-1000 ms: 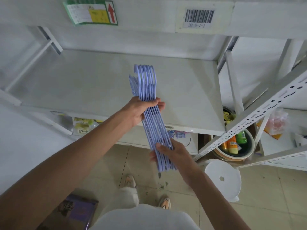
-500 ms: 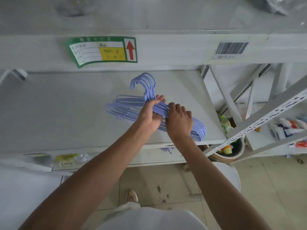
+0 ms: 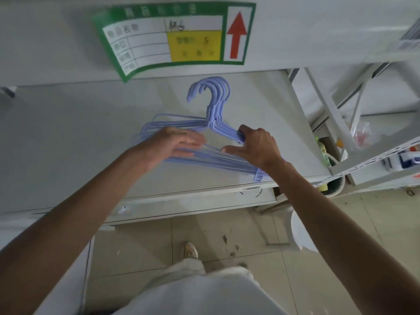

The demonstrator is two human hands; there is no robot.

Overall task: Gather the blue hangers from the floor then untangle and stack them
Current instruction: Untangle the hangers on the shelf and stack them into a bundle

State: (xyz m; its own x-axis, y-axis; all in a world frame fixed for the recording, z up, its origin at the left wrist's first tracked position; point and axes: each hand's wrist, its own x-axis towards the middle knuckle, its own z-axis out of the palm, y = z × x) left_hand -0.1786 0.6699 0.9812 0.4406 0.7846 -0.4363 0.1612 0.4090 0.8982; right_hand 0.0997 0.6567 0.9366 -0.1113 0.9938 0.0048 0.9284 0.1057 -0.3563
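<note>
The right hand [image 3: 255,146] pinches the right shoulder of the blue hangers [image 3: 204,142], fingers curled over the top of the bundle and thumb stretched out along the lower bars. The left hand [image 3: 175,144] lies flat with fingers spread loosely over the left half of the stack, pressing rather than gripping. The hangers lie flat on the white shelf [image 3: 68,137], near its front right corner, nested one on another with their hooks [image 3: 211,89] bunched together and pointing toward the back; the bars fan out slightly at the left end. Beyond the shelf's right edge a round tub [image 3: 336,183] on the floor holds bottles, mostly hidden by the frame. A green label [image 3: 175,35] with a red arrow sits on the shelf edge above.
</note>
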